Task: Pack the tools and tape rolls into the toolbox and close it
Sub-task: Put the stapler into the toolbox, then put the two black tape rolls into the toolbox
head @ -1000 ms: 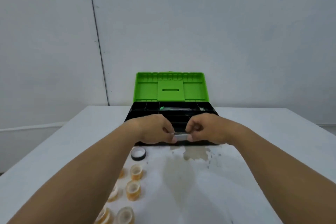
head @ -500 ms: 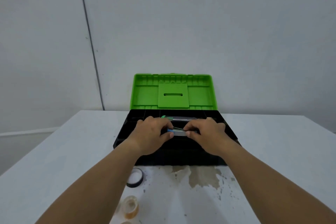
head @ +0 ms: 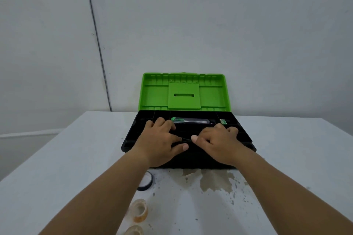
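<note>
Pale grey walls fill the upper half of the frame, with a thin dark seam running down the upper left. Below them a white counter (head: 76, 158) spreads toward the lower edge, marked by a brownish stain (head: 214, 179) just in front of the toolbox.

At the centre stands the toolbox (head: 244, 139), its black base open and its green lid (head: 184, 92) raised upright against the wall. Inside the base, a tool with a green tip (head: 191, 120) lies lengthwise in the rear compartment, and a small green-printed item (head: 223, 121) sits in the compartment to its right.

Both bare hands rest over the middle of the open base. The left hand (head: 159, 141) lies palm down at centre left, fingers (head: 164, 123) curled over the black tray and thumb stretched toward the centre. The right hand (head: 217, 143) mirrors it at centre right, fingers (head: 232, 130) bent downward and thumb pointing inward. Between the two thumbs runs a thin dark piece that both hands touch; whether the fingers are pinching it or only pressing on it cannot be told.

On the counter in the lower centre, partly hidden by the left forearm, a black tape roll (head: 148, 182) lies flat just in front of the toolbox. Below it a clear amber tape roll (head: 139, 211) lies on the counter, and another clear roll (head: 134, 230) is cut off by the bottom edge.
</note>
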